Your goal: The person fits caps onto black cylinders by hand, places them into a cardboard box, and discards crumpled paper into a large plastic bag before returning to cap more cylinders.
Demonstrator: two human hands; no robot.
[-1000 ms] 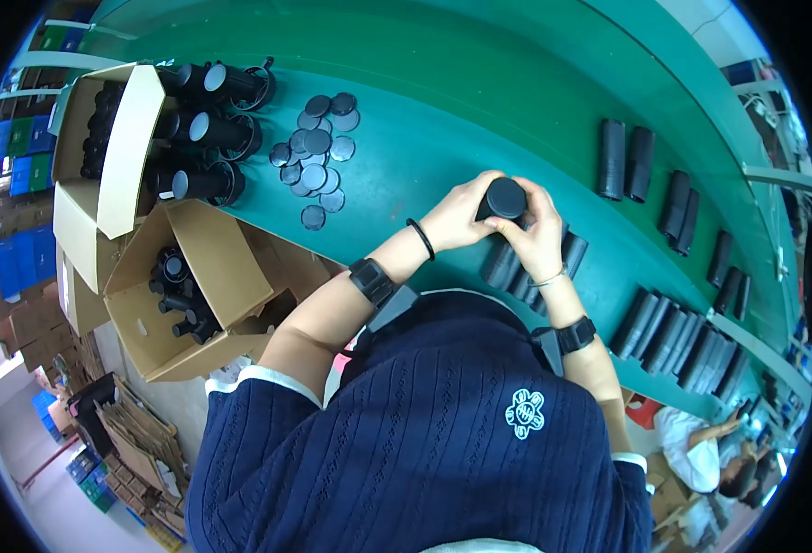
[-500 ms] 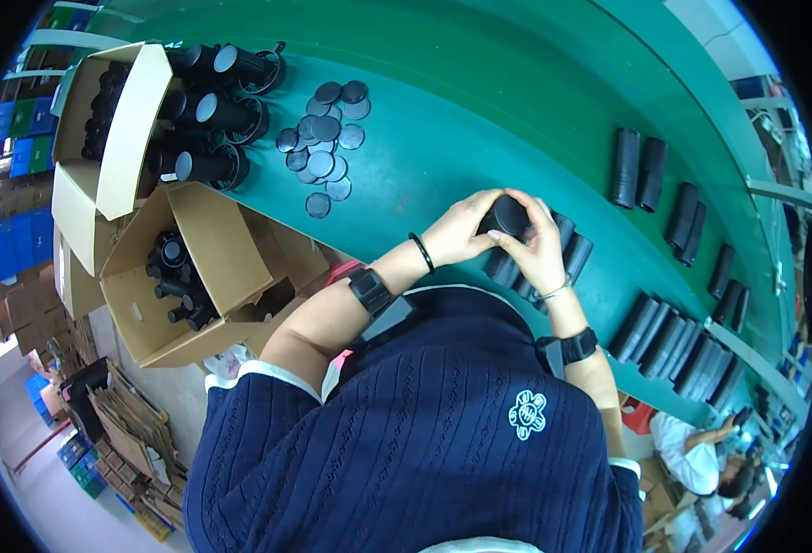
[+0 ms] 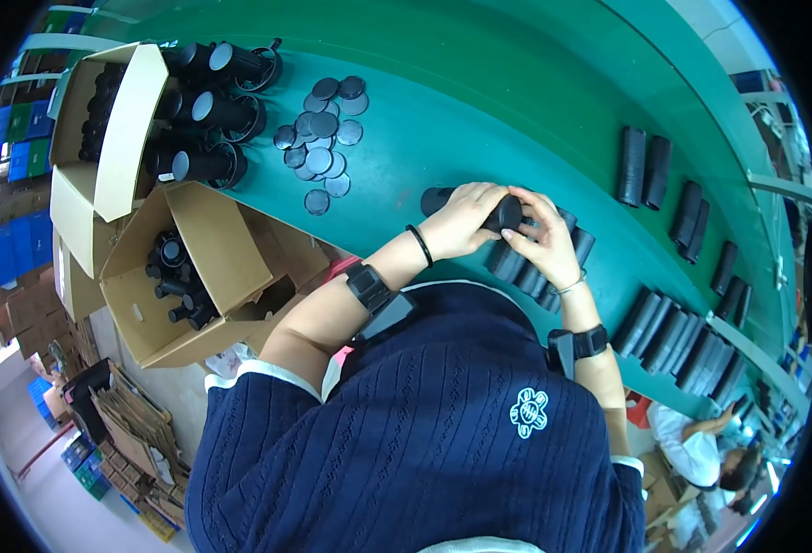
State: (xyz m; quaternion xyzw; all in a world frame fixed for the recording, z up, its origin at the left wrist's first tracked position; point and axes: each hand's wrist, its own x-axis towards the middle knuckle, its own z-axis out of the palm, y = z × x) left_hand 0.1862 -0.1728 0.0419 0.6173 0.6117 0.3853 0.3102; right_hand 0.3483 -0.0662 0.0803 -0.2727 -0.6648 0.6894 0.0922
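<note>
A black tube (image 3: 475,207) lies sideways over the green table (image 3: 480,111), the left hand (image 3: 461,219) wrapped over its middle with fingers curled shut around it, its left end sticking out past the knuckles. The right hand (image 3: 542,241) meets the tube's right end, fingertips (image 3: 516,235) pressed together against the cap there; loose round lids (image 3: 321,138) lie well apart to the left, beside an open cardboard box (image 3: 194,276) of more tubes

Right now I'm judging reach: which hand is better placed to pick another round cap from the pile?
Left, probably. The left hand is nearer the round caps; the right hand holds the black tube.
</note>
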